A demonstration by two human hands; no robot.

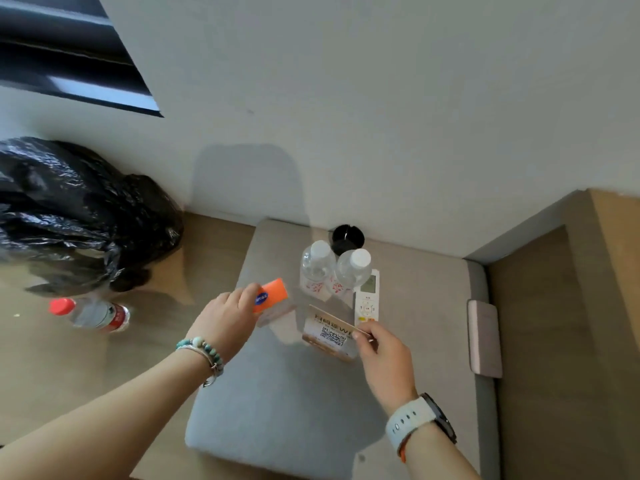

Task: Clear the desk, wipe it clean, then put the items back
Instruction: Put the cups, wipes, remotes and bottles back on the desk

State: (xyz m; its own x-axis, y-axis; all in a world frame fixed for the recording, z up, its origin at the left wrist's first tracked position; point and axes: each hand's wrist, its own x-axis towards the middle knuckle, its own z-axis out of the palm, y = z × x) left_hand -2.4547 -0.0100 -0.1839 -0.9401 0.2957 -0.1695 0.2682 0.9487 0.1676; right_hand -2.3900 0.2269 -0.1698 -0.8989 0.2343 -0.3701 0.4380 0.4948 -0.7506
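Reaching forward over the soft grey cushion, gripping a glossy orange card with the left hand, pinching a stiff rectangular QR-code sign by its top edge with the right hand, near its middle.

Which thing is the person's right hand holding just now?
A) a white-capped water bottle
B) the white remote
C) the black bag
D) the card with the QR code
D: the right hand pinches the edge of the QR-code card, while the remote lies untouched beside it and the left hand holds the orange card.
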